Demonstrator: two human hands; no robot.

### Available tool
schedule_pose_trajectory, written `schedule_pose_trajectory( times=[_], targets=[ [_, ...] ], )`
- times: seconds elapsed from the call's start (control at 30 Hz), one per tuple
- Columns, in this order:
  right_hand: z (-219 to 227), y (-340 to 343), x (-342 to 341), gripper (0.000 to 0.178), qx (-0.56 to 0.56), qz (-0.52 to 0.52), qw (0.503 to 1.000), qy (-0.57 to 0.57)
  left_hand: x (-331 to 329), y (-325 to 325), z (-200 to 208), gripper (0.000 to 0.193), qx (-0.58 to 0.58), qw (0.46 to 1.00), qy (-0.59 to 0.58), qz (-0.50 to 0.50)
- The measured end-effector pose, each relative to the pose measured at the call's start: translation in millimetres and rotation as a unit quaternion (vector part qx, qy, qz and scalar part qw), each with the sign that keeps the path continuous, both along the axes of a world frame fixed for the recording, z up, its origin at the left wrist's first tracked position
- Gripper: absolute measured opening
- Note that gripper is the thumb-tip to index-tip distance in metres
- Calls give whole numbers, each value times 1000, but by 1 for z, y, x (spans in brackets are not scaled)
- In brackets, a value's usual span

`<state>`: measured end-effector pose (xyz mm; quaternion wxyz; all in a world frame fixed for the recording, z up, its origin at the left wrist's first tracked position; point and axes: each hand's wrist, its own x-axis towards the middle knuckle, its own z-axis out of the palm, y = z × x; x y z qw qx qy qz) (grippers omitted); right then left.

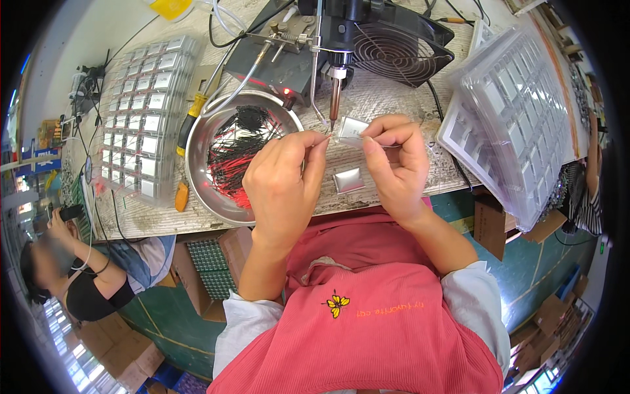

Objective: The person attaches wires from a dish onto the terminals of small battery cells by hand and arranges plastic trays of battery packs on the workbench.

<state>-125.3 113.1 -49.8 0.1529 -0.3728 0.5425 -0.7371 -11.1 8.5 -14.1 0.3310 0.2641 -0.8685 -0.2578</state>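
My right hand (399, 163) grips a flat silver pouch battery cell (352, 129) between thumb and fingers, its far end next to the soldering iron's tip. My left hand (282, 184) is closed in a pinch beside that end; what is between the fingertips is too small to make out. Upright above the cell, the soldering iron (336, 92) hangs from a stand, with a thin metal feed tube (316, 98) slanting toward its tip. A second pouch cell (348, 180) lies on the bench below my hands. Left of my left hand, a metal bowl (197, 164) holds loose red and black wires (230, 167).
Clear trays of silver cells (141, 125) stand at the left; more stacked trays (518, 118) lean at the right edge. A black fan (400, 52) and a dark control box (272, 72) sit behind. A yellow-black screwdriver (190, 125) lies beside the bowl. Another person (92, 282) is at far left.
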Motion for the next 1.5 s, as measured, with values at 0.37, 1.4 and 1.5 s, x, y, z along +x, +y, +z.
schedule_pose_trajectory(
  times=[0.37,1.4,1.5],
  targets=[
    [0,1,0,16,6,1,1000,5,1,0,1,10,4,1000,12,-12],
    [-5,10,-1,16,5,0,997,71,35,-1,4,16,358,933,11,-44],
    [-1,16,0,21,25,34,989,144,38,-2,2,18,381,923,24,-53]
  ],
)
